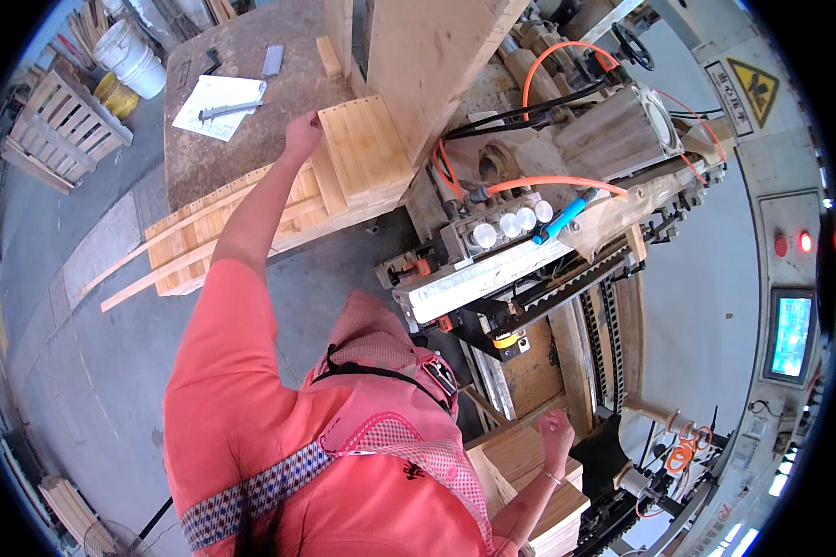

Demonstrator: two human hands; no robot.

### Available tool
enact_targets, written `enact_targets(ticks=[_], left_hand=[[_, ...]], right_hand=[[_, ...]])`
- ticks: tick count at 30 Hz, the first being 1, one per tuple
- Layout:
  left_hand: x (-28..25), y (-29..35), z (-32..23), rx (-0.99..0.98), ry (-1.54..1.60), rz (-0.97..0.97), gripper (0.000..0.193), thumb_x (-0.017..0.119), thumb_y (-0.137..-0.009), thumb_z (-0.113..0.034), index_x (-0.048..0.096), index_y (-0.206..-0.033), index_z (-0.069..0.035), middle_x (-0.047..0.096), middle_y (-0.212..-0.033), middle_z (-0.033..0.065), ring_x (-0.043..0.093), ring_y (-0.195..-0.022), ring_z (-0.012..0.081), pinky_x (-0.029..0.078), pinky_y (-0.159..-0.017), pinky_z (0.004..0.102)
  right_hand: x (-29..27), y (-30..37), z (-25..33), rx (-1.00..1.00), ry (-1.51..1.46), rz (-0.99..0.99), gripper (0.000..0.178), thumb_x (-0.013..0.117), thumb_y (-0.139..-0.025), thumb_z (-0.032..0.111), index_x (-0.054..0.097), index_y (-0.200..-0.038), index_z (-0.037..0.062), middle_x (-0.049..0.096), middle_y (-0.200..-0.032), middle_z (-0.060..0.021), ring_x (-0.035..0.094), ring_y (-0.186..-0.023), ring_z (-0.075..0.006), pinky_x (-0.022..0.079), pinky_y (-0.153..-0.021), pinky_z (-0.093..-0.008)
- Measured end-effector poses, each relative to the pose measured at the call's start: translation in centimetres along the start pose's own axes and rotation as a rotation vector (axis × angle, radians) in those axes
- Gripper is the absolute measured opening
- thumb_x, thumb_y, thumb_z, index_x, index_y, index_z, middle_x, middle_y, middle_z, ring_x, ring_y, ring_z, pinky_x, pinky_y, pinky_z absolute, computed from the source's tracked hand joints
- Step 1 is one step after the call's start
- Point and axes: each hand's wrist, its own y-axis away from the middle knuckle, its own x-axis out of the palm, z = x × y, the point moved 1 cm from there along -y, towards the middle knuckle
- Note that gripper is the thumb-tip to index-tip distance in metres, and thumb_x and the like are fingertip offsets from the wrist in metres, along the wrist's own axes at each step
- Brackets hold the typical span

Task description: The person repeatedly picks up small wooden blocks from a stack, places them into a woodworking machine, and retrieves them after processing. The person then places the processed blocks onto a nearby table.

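My left hand (304,136) reaches forward to the stacked light wooden boards at the table's edge. Its fingers are closed around the far end of a narrow wooden board (328,178). Right beside that hand stands a higher block of boards (367,144) with a row of small holes along its far edge. Longer wooden strips (190,223) lie on the lower stack and stick out to the left. At the lower right, my right hand (555,436) is curled into a fist with nothing visible in it. It hovers near another stack of boards (520,455).
A brown table (241,46) carries paper (215,102) and a caliper (232,110). The machine (529,232) on the right has orange hoses, a blue-handled tool (564,218) and a toothed rail. A control panel (790,334) stands far right. A pallet (70,125) and buckets (130,58) stand far left.
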Motion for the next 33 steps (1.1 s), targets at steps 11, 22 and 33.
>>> enact_targets(ticks=[11, 22, 33], left_hand=[[-0.3, 0.5, -1.6, 0.055, -0.055, -0.042, 0.021, 0.052, -0.075, -0.006, 0.063, -0.092, -0.01, 0.063, -0.082, 0.0165, 0.06, -0.077, 0.0341, 0.047, -0.067, 0.0405], [0.2, 0.3, -0.4, 0.121, -0.071, -0.072, 0.022, 0.051, -0.075, -0.006, 0.064, -0.093, -0.011, 0.062, -0.08, 0.0175, 0.06, -0.076, 0.0345, 0.047, -0.066, 0.041], [-0.7, 4.6, 3.6, -0.035, 0.249, -0.081, 0.041, 0.054, -0.08, 0.001, 0.047, -0.121, 0.002, 0.054, -0.116, 0.0161, 0.055, -0.104, 0.0255, 0.048, -0.085, 0.0341]], right_hand=[[-0.6, 1.1, 1.8, -0.009, 0.029, -0.064, 0.025, 0.065, -0.071, 0.008, 0.061, -0.094, -0.0011, 0.065, -0.078, -0.0151, 0.064, -0.069, -0.0217, 0.049, -0.063, -0.0297], [-0.9, 2.0, 1.4, 0.008, 0.051, -0.099, 0.02, 0.069, -0.072, 0.015, 0.063, -0.087, 0.0024, 0.064, -0.075, -0.0153, 0.064, -0.066, -0.0242, 0.049, -0.058, -0.0349], [-8.9, 11.6, -5.8, 0.558, 0.692, -0.787, 0.034, 0.068, -0.073, 0.028, 0.059, -0.095, 0.0045, 0.061, -0.093, -0.0133, 0.056, -0.092, -0.03, 0.044, -0.079, -0.0397]])
